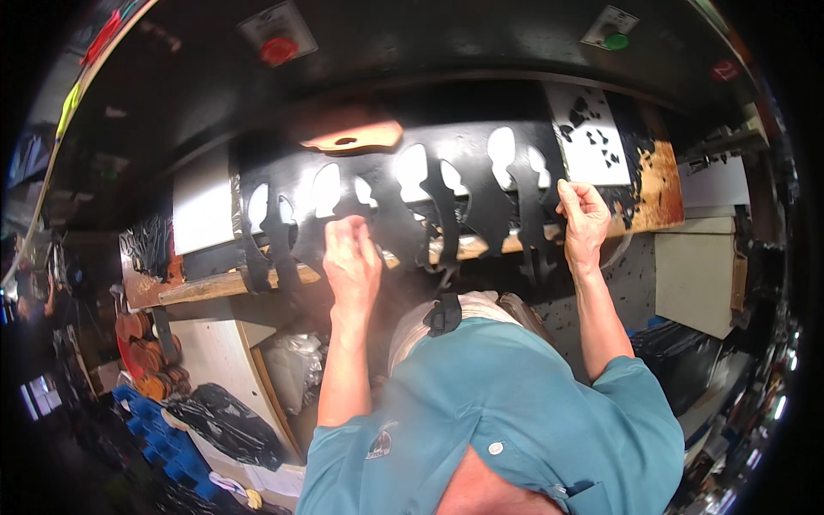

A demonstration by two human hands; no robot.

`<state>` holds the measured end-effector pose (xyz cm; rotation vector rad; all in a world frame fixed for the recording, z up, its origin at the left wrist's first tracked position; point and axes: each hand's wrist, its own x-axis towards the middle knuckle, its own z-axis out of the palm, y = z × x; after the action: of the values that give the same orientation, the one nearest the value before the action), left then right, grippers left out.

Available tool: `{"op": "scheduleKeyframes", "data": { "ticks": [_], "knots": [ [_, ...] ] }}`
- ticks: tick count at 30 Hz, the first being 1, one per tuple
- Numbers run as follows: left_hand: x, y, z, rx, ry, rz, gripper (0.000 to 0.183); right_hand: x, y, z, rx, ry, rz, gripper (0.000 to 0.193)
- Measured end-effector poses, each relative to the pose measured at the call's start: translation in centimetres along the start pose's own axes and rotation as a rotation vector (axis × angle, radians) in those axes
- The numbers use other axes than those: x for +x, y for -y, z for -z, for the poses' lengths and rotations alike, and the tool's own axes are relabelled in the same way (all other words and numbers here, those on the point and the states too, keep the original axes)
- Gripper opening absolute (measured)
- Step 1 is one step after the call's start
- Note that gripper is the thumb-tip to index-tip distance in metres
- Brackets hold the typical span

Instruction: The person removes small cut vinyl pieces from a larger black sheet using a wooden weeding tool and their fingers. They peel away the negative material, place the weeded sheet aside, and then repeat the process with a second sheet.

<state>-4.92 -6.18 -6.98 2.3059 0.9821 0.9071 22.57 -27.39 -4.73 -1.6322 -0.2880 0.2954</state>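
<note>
Along the front of the wooden bench [219,286], a black sheet [493,219] with rounded cut-outs lay before you, its strips hanging over the edge. Your right hand [585,225] pinched its right side between thumb and finger. Your left hand [352,262] was curled over its near side; whether it gripped, I could not tell. Black scraps [579,112] lay on a white board [584,174] farther back.

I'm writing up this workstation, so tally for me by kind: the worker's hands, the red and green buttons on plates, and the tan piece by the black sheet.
Hands, left hand and right hand: 2
Red button: 1
Green button: 1
Tan piece by the black sheet: 1
Total: 5
</note>
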Motion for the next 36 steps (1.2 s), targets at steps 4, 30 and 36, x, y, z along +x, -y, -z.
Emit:
{"op": "scheduleKeyframes", "data": {
  "ticks": [4, 30, 36],
  "knots": [
    [2.2, -0.9, 2.3, -0.036, 0.303, 0.006, 0.019, 3.4, 2.9, -8.2, -0.272, 0.488, 0.39, 0.04],
    [15.6, 10.4, -0.5, 0.422, -0.052, 0.011, 0.051, 14.4, 6.7, -25.1, 0.037, 1.111, 0.0, 0.096],
    [15.3, 11.2, -0.7, 0.41, -0.051, -0.004, 0.05, 17.0, 7.1, -18.3, -0.044, 0.911, 0.268, 0.092]
  ]
}}
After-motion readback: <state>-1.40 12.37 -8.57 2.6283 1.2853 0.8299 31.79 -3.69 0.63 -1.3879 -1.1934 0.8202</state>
